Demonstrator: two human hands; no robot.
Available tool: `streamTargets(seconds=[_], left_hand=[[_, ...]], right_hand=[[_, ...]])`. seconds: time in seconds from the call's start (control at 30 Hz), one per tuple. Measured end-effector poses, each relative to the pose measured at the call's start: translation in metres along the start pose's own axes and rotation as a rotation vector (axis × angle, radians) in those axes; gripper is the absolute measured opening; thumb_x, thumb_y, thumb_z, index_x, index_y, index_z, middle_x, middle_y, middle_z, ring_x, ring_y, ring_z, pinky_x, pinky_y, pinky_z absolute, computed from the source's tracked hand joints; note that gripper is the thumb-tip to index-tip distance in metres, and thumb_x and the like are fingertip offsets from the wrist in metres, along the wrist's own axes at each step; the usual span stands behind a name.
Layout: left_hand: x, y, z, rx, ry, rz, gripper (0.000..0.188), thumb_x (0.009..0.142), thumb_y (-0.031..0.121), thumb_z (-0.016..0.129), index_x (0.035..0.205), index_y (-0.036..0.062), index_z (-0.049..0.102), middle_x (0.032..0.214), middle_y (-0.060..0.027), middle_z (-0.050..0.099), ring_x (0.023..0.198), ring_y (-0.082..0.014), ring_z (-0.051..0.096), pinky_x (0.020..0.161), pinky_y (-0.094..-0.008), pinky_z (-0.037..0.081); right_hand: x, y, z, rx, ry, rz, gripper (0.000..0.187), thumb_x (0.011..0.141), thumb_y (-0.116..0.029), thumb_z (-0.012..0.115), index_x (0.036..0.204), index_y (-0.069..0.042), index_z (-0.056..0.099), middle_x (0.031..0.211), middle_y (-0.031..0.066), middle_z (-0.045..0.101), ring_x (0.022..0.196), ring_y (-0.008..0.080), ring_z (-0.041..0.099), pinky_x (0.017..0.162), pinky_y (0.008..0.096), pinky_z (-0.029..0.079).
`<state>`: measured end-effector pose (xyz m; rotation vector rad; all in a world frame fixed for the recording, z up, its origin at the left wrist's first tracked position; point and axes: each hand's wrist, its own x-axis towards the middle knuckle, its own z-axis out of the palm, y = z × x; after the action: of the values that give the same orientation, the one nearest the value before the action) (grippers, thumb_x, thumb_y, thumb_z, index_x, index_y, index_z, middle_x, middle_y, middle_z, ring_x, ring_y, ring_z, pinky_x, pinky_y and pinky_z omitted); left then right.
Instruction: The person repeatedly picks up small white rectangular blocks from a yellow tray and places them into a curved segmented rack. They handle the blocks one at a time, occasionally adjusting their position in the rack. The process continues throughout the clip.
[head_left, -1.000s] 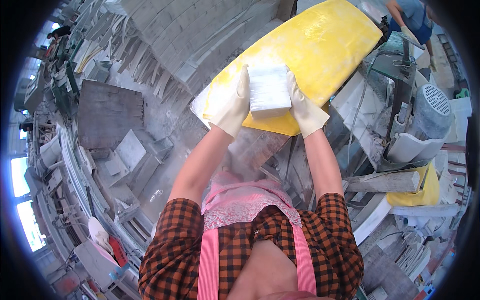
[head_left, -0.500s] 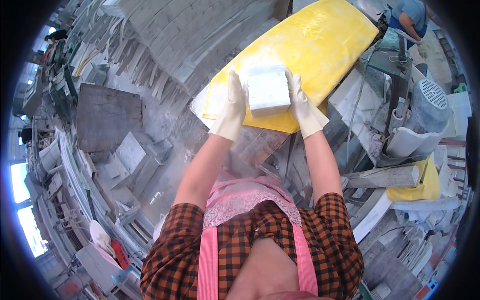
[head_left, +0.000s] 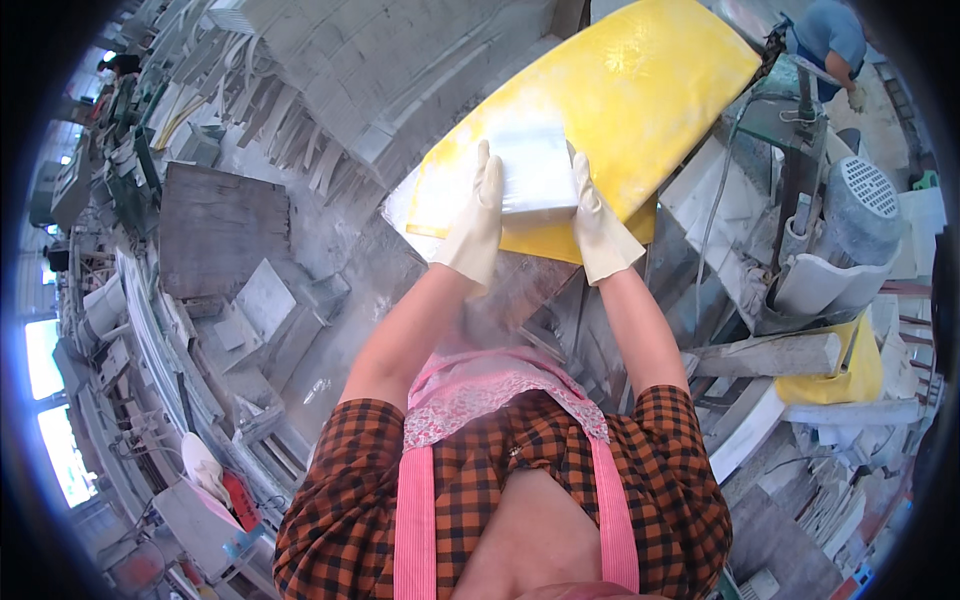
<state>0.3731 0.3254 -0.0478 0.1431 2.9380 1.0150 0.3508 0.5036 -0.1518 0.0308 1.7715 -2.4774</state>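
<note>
Between my two gloved hands is a white block (head_left: pixel 537 170), which looks like a stack of thin stone tiles; its top is bright with glare. My left hand (head_left: pixel 480 215), in a cream rubber glove, presses along its left side with straight fingers. On the opposite side, my right hand (head_left: pixel 598 220) presses in the same kind of glove. The block is over the near part of a long yellow plastic-like cover (head_left: pixel 640 90), which is dusted with white. Whether the block rests on the cover or is held just above it, I cannot tell.
Stacked pale slabs and strips (head_left: pixel 330 70) stand at the far left. A dark square board (head_left: pixel 225 230) lies to the left. On the right are a dusty motor (head_left: pixel 860 210) and a wooden beam (head_left: pixel 770 352). Another person (head_left: pixel 830 40) bends at the far right.
The block's top has turned slightly, and its lined front face shows less. My hands have shifted a little with it. The person at the far right has moved.
</note>
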Motion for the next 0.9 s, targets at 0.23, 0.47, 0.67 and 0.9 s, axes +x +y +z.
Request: streamTargets(seconds=[0.23, 0.47, 0.67, 0.9], left_hand=[[-0.009, -0.026, -0.015, -0.137, -0.031, 0.019, 0.075, 0.106, 0.055, 0.037, 0.153, -0.0039, 0.041, 0.155, -0.0281, 0.043, 0.152, -0.0292, 0.032, 0.125, -0.0360, 0.021], [0.001, -0.057, -0.033, -0.197, -0.035, 0.049, 0.141, 0.054, 0.061, 0.089, 0.157, -0.0087, 0.022, 0.151, -0.0368, 0.040, 0.149, -0.0436, 0.032, 0.123, -0.0429, 0.025], [0.024, 0.012, -0.037, 0.547, -0.168, 0.500, 0.142, 0.051, 0.043, 0.092, 0.162, 0.0015, 0.014, 0.157, -0.0381, 0.030, 0.151, -0.0490, 0.025, 0.125, -0.0564, 0.015], [0.060, 0.063, -0.016, 0.757, -0.526, 0.273, 0.142, 0.051, 0.043, 0.096, 0.165, 0.0182, 0.015, 0.154, -0.0325, 0.033, 0.145, -0.0453, 0.032, 0.117, -0.0708, 0.016]], right_hand=[[0.007, -0.031, -0.007, -0.443, 0.146, -0.066, 0.086, 0.098, -0.055, 0.060, 0.159, -0.002, 0.029, 0.162, 0.0215, 0.033, 0.150, 0.0313, 0.033, 0.121, 0.0387, 0.031], [0.031, -0.131, -0.005, -1.152, -0.447, -0.307, 0.084, 0.094, -0.048, 0.069, 0.156, -0.001, 0.036, 0.158, 0.0212, 0.040, 0.149, 0.0308, 0.036, 0.121, 0.0405, 0.030], [0.034, -0.103, -0.014, -0.432, -0.145, -0.025, 0.069, 0.096, -0.036, 0.070, 0.150, -0.001, 0.046, 0.148, 0.0195, 0.053, 0.141, 0.0274, 0.047, 0.116, 0.0362, 0.037], [-0.023, -0.069, -0.061, -0.299, -0.147, 0.086, 0.054, 0.102, -0.025, 0.063, 0.146, 0.004, 0.050, 0.138, 0.0177, 0.062, 0.134, 0.0242, 0.054, 0.113, 0.0344, 0.041]])
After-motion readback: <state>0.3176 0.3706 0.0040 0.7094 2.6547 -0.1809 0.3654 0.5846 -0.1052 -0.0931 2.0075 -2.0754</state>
